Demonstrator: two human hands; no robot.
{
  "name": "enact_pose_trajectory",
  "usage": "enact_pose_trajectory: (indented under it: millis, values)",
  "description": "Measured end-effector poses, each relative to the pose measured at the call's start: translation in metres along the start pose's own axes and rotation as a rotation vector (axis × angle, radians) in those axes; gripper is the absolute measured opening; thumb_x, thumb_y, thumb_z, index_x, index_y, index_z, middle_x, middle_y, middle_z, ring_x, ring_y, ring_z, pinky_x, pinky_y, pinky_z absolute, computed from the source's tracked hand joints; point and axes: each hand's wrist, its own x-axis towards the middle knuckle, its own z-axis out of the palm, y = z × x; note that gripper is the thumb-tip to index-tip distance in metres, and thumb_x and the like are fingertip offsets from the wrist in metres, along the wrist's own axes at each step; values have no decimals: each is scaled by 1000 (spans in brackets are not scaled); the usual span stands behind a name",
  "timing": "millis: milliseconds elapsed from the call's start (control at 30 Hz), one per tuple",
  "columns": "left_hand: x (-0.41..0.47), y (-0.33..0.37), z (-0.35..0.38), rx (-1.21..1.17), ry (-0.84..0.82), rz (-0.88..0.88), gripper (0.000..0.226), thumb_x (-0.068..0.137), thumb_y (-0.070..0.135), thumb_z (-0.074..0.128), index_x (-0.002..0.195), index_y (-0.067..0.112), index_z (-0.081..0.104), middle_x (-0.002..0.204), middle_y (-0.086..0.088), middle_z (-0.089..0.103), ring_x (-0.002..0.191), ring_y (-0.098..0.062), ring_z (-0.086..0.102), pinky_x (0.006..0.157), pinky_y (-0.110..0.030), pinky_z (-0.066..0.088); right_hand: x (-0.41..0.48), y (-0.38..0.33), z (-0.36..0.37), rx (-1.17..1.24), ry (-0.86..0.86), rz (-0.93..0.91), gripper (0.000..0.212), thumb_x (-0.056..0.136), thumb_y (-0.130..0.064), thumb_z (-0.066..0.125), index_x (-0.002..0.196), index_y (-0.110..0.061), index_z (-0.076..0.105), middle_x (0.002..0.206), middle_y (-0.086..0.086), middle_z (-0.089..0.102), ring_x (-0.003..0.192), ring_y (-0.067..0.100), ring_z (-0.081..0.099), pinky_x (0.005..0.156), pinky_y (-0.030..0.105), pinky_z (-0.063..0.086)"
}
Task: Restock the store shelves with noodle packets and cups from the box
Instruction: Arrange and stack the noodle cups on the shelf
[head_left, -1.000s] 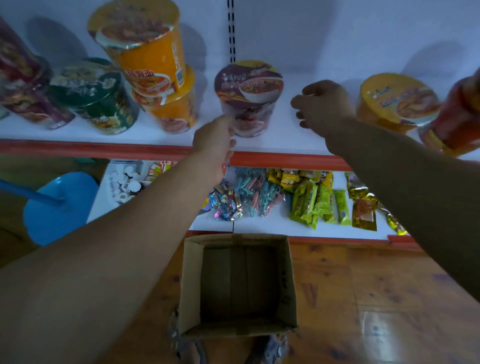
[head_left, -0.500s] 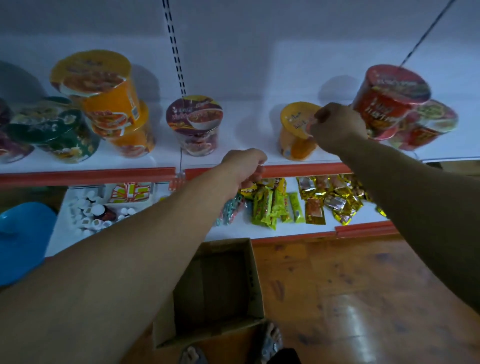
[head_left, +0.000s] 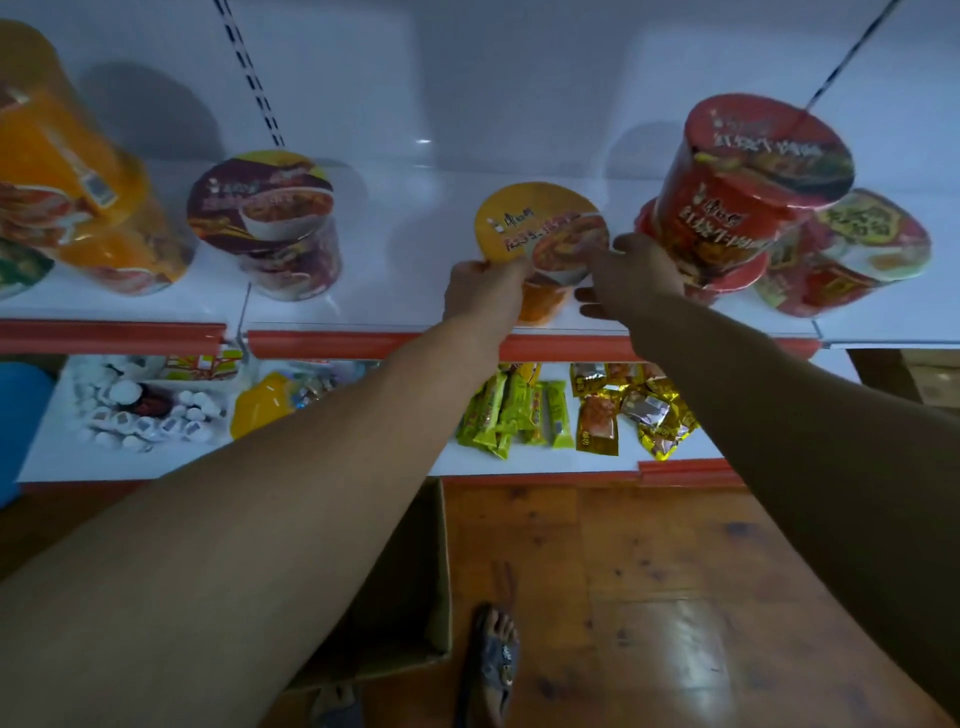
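Both hands on yellow cup (head_left: 540, 234), standing at front of upper shelf (head_left: 363, 340): left hand (head_left: 483, 291) pinches lid rim, right hand (head_left: 634, 280) curls round its side. Other cups (head_left: 748, 176) already shelved (some stacked). Box (head_left: 421, 597) on floor, mostly behind left arm; remaining stock cannot be told.

A small shop: white metal shelves (head_left: 395, 260) edged with red price rails (head_left: 114, 335) carry instant noodle cups (head_left: 265, 208) across the upper frame and snack packets (head_left: 511, 410) at centre, above a wooden floor (head_left: 649, 571).
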Motion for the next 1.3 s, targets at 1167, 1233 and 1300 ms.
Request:
enact_pose_trajectory:
  millis: [1167, 1233, 1300]
  values:
    - [73, -23, -104, -254, -5, 219, 15, 98, 40, 55, 103, 30, 64, 107, 6, 70, 103, -13, 67, 91, -39, 57, 23, -38, 99, 366, -307, 23, 42, 87, -11, 60, 127, -15, 47, 100, 6, 56, 61, 19, 66, 61, 28, 60]
    - [74, -26, -107, -240, -53, 232, 31, 88, 39, 65, 116, 26, 61, 116, 2, 70, 107, -15, 67, 94, -43, 56, 22, -36, 97, 304, -318, 10, 37, 86, -14, 61, 123, -19, 53, 98, 3, 56, 63, 17, 66, 65, 28, 60]
    - [75, -26, -107, -263, -6, 226, 51, 78, 42, 69, 122, 20, 58, 120, -1, 68, 110, -17, 66, 97, -45, 54, 24, -31, 94, 254, -267, 11, 35, 86, -18, 62, 120, -16, 57, 94, 0, 56, 67, 15, 66, 69, 29, 60]
